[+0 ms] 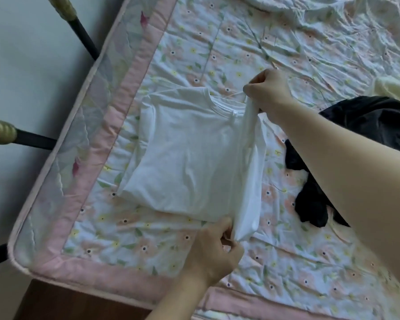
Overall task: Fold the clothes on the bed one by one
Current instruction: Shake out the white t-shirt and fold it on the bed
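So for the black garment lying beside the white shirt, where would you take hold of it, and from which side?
Judging by its pose, grip the black garment at its upper bunched mass, coming from the right side of the bed. It lies crumpled with no clear edge showing, and its lower tail runs under the right forearm; both hands are busy pinching the white shirt.

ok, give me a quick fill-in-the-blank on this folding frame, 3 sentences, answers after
1. Both hands, left hand and right hand, pinch the edge of a ____ shirt.
2. The dark garment lies to the ____ of that shirt.
3. The bedsheet carries a ____ print.

Missing words: white; right; floral
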